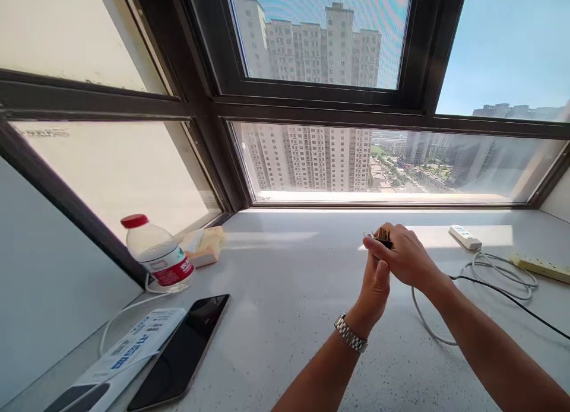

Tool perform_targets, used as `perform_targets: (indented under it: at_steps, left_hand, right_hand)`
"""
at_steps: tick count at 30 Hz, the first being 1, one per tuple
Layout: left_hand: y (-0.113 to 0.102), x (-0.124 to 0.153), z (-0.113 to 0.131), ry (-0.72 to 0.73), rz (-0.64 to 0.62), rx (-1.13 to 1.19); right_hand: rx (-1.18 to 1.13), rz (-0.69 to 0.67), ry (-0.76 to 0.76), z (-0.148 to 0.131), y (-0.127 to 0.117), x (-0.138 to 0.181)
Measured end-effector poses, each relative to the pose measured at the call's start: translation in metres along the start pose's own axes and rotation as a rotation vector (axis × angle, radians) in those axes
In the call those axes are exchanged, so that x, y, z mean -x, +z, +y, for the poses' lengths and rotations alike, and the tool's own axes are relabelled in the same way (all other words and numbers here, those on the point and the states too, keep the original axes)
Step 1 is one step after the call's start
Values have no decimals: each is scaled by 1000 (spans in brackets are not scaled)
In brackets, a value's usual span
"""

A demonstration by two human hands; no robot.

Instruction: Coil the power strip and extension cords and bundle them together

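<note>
Both hands meet above a pale speckled window ledge [285, 317]. My right hand [403, 254] is closed round a small dark object with metal parts [382, 236], pinched at its fingertips; it is too small to name. My left hand [374, 284], with a metal watch [351, 335] on its wrist, reaches up beneath the right hand, and its fingers are hidden behind it.
At the left stand a white bottle with a red cap [157, 254], a yellowish pack [205, 246], a dark phone [182, 352] and a printed white packet [129, 352]. At the right lie a white power strip [464, 237], looped cables [499, 275] and a yellowish strip [541, 268]. Windows rise behind.
</note>
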State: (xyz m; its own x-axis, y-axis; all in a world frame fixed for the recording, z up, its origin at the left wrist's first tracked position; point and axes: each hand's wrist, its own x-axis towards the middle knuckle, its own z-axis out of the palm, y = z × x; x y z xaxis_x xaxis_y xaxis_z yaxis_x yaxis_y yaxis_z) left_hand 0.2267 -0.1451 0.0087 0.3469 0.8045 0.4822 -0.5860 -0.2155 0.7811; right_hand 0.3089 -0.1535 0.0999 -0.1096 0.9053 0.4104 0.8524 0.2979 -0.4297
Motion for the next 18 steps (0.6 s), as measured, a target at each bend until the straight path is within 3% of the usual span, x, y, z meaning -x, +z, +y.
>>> perform_targets:
  at_steps: [3, 7, 9, 11, 13, 15, 18]
  left_hand:
    - [8, 0, 8, -57, 229, 316]
    - [-7, -3, 27, -39, 486, 403]
    - [-15, -6, 41, -21, 486, 401]
    - [-22, -10, 57, 5, 478, 375]
    - [-31, -12, 78, 62, 508, 386]
    - [-46, -11, 104, 126, 531, 418]
    - [-80, -2, 154, 185, 596, 357]
  right_hand:
    - [30, 148, 42, -22, 31, 0]
    - [-227, 80, -12, -17, 54, 6]
    - [-474, -58, -44, -6, 64, 12]
    - [-694, -297, -19, 7, 74, 20]
    - [-776, -570, 58, 25, 81, 30]
    - [-693, -751, 127, 49, 82, 43]
    - [-402, -751, 140, 95, 66, 65]
